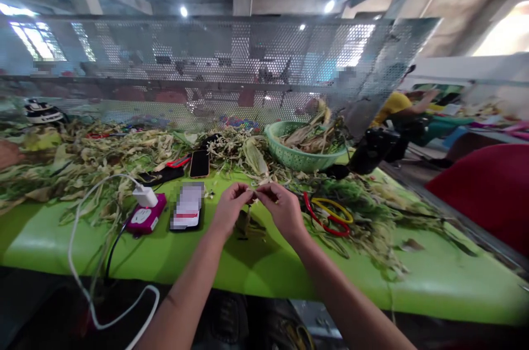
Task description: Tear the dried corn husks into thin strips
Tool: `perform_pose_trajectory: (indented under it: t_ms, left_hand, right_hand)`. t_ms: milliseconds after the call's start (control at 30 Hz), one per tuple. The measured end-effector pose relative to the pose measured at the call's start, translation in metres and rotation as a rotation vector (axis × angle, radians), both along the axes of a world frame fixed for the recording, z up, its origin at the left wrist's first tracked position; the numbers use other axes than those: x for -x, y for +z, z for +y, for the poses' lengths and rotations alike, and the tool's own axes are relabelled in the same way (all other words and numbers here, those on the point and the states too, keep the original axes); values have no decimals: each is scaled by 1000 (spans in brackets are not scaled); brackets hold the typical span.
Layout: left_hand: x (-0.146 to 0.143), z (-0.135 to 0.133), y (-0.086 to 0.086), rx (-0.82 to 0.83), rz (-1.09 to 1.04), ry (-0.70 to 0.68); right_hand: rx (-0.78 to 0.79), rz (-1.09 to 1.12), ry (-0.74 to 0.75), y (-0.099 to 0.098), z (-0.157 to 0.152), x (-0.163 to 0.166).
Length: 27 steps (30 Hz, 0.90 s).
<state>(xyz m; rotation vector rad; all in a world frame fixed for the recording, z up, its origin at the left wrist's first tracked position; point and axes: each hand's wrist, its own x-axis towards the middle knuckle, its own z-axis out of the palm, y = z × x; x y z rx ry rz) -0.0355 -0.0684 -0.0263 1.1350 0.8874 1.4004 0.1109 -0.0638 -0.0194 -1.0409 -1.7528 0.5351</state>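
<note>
My left hand (230,208) and my right hand (279,208) meet above the green table (256,278), fingertips pinched together on a thin pale strip of dried husk (253,195) stretched between them. A small dark bundle of husk (247,224) lies on the table just below my hands. Red and yellow rings (330,215) rest to the right of my right hand.
Dried corn husks (103,157) cover the table's far half. A green basket (303,154) of husks stands at the back. Two phones (199,163), a pink power bank (144,219) with a white charger cable (82,262), and a perforated metal screen (231,63) are also there. Another person sits at the right.
</note>
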Motion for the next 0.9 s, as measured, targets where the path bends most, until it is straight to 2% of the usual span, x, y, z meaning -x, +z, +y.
perform_pose_trajectory:
  t_ms: [233, 300, 367, 467, 533, 600, 733, 900]
  left_hand:
    - [-1, -3, 2, -139, 257, -38]
    - [1, -3, 3, -149, 324, 1]
    - [6, -2, 3, -133, 496, 120]
    - [10, -1, 2, -100, 900, 305]
    - [8, -1, 0, -91, 1137, 339]
    - [4, -1, -2, -88, 1277, 331]
    - [-3, 0, -5, -76, 1355, 317]
    - [-2, 1, -5, 1, 1316, 292]
  right_hand:
    - [-54, -78, -43, 5, -4, -6]
    - [-76, -92, -65, 6, -4, -7]
    - [-83, -65, -111, 6, -1, -10]
    - [-57, 30, -172, 4, 5, -16]
    - [-38, 71, -179, 2, 7, -19]
    - [-33, 85, -175, 1, 8, -20]
    - [-22, 114, -175, -1, 9, -18]
    - [50, 192, -150, -5, 13, -19]
